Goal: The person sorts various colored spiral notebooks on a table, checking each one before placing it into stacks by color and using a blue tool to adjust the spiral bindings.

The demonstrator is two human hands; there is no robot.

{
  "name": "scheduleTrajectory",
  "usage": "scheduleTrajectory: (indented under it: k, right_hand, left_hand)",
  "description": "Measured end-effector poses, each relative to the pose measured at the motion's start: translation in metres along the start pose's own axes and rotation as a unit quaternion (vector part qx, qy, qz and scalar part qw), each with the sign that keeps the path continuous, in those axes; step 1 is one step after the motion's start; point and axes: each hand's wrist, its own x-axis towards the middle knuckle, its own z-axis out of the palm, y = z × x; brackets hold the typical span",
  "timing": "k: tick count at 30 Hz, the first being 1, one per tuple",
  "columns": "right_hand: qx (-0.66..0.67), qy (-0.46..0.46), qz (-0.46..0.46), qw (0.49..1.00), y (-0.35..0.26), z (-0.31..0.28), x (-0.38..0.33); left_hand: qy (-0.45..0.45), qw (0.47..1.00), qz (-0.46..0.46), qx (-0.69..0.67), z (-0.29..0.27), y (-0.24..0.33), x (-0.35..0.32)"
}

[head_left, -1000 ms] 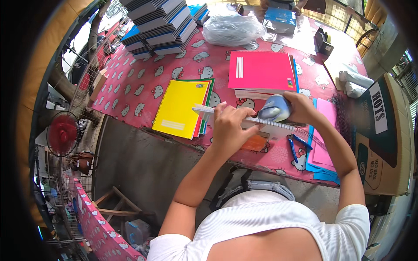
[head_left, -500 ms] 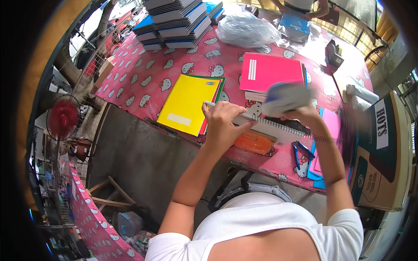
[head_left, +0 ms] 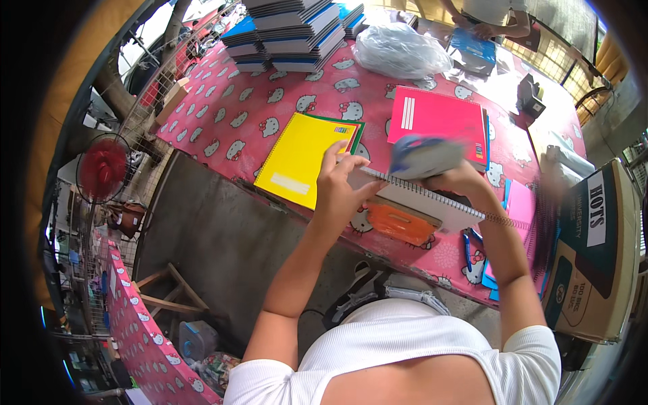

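A white-paged notebook [head_left: 439,204] stands on its edge over the table, with a row of wire coil along its top. My left hand [head_left: 339,185] grips its left end between thumb and fingers, index finger raised. The loose spiral coil [head_left: 501,220] runs out past the notebook's right end, over my right forearm. My right hand [head_left: 462,181] is closed around a rounded blue-and-white object [head_left: 430,155], smeared by motion, just above the coiled edge. An orange block [head_left: 401,224] lies below the notebook. Blue-handled pliers [head_left: 467,251] rest near my right forearm.
A yellow spiral notebook [head_left: 297,162] lies left, pink notebooks [head_left: 439,121] ahead. Farther off are stacked notebooks [head_left: 290,40], a plastic bag [head_left: 401,52] and a co-worker's hands [head_left: 484,30] at a blue pack [head_left: 472,50]. A cardboard box [head_left: 587,256] stands right; pink sheets [head_left: 518,202] lie beside it.
The whole view has shifted slightly, moving the table things rightward and down. My left index finger has lifted off the notebook's end. The blue-and-white object stays blurred above the coil.
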Motion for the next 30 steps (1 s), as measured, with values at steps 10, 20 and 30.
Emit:
scheduleTrajectory:
  k: [10,20,30]
  right_hand:
    - [-0.004,-0.028,0.101,0.994,-0.021,0.017,0.041]
    - [-0.131,-0.019,0.077,0.988,-0.005,0.031,0.044]
    - [-0.466,0.179,0.088,0.862,0.084,0.015,-0.14]
  left_hand:
    - [-0.018,0.966,-0.13,-0.222,-0.004,-0.037,-0.007]
    - [-0.02,0.91,-0.202,-0.363,-0.007,-0.056,-0.009]
    - [-0.133,0.832,-0.193,-0.502,0.0,-0.083,0.012]
